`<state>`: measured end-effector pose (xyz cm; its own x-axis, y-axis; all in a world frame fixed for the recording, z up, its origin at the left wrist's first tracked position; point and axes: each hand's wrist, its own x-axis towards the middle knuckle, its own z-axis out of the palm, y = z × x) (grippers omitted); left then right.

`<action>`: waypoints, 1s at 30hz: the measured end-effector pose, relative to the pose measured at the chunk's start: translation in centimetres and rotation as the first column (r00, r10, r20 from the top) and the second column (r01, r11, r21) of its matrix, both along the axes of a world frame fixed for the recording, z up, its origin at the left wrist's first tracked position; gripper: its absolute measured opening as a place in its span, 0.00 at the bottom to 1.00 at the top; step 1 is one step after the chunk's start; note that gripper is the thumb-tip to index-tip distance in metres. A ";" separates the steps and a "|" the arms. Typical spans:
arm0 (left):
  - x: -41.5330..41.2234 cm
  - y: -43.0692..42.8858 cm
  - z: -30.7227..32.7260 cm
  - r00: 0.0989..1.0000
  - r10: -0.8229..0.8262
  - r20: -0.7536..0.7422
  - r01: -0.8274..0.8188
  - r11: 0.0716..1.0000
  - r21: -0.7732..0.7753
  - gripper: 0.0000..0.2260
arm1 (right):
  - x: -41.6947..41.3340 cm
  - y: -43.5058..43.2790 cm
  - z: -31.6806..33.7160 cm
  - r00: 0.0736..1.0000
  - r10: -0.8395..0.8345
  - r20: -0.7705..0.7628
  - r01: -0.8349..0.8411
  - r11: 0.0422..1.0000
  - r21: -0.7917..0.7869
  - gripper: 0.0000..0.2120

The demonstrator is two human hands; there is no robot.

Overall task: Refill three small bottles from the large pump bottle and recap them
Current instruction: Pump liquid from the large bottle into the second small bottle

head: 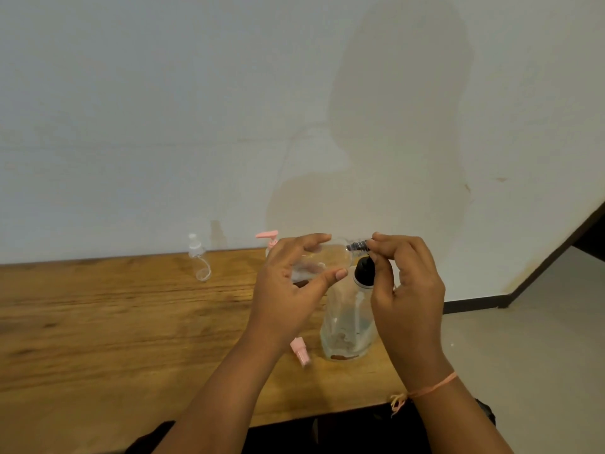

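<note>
My left hand [291, 290] grips a small clear bottle [327, 257], held sideways above the table with its neck pointing right. My right hand [406, 290] pinches a small black cap [358, 246] at that bottle's neck. Just below stands the large clear bottle [348, 329] with a black pump top [365, 271], partly hidden by my right hand. A small clear bottle [199, 260] with a clear cap stands at the back left near the wall. A pink pump head [267, 236] shows behind my left hand; its bottle is hidden. A loose pink cap [300, 350] lies on the table.
The wooden table [114, 322] runs along a white wall [229, 109]. Its right end stops near my right wrist, with light floor [530, 355] and a dark baseboard beyond. The front edge lies close to my forearms.
</note>
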<state>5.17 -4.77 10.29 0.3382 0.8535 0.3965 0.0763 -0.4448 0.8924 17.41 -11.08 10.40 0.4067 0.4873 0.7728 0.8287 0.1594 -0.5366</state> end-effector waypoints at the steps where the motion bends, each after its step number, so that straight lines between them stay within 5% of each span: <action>1: 0.0 0.0 -0.1 1.000 -0.008 -0.009 0.008 1.000 0.009 0.18 | 0.1 0.0 0.0 1.000 0.012 -0.006 -0.012 1.000 -0.004 0.08; 30: -0.3 0.4 -0.6 0.997 -0.036 -0.072 0.039 0.998 0.052 0.18 | 0.5 -0.2 -0.3 1.000 0.016 0.004 -0.016 1.000 -0.013 0.09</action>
